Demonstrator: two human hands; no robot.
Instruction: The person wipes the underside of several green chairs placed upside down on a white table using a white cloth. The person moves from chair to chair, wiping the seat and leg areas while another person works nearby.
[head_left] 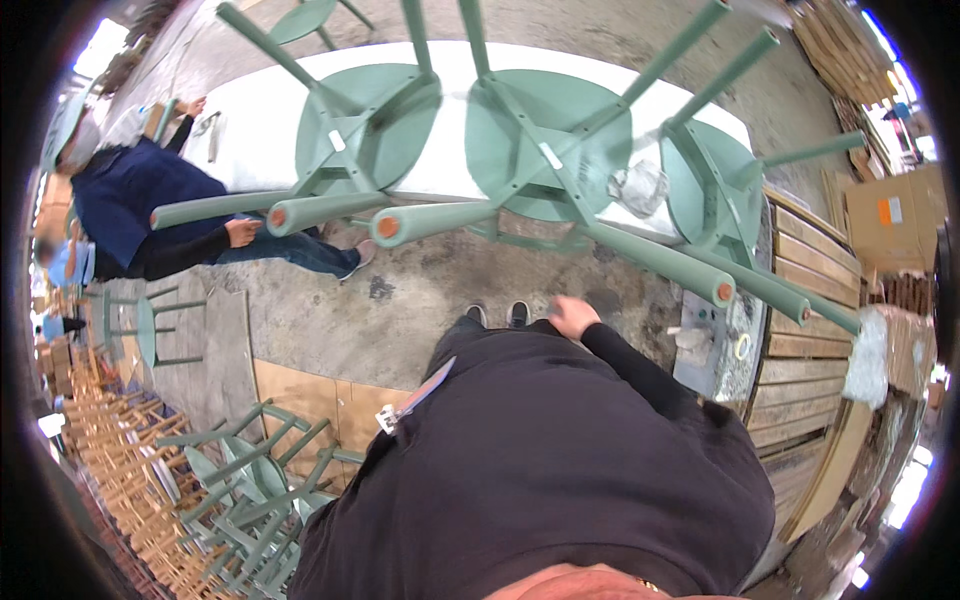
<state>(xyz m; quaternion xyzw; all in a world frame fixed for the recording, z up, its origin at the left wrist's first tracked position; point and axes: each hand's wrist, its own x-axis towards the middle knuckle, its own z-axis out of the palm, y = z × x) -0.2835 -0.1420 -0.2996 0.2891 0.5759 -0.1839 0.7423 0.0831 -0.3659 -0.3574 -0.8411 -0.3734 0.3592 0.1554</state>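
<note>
My right hand [575, 317] hangs in front of my body, low over the floor and apart from the chairs. Its fingers are curled and slightly blurred; a small dark patch shows at them, and what they hold, if anything, I cannot make out. My left hand is out of sight. Ahead, green chairs lie upside down on a white-covered table [455, 130]: a left chair [385, 95], a middle chair [510, 100] and a right chair [720, 150]. Their legs point up and toward me. A crumpled whitish wad [640, 188] rests on the middle chair's right side.
A co-worker [140, 190] in dark blue stands at the table's left end. Green chairs [260, 480] are piled behind me at left, beside many wooden frames [120, 430]. At right stand a slatted wooden pallet [805, 340], a cardboard box [895, 215] and a tape roll [742, 346].
</note>
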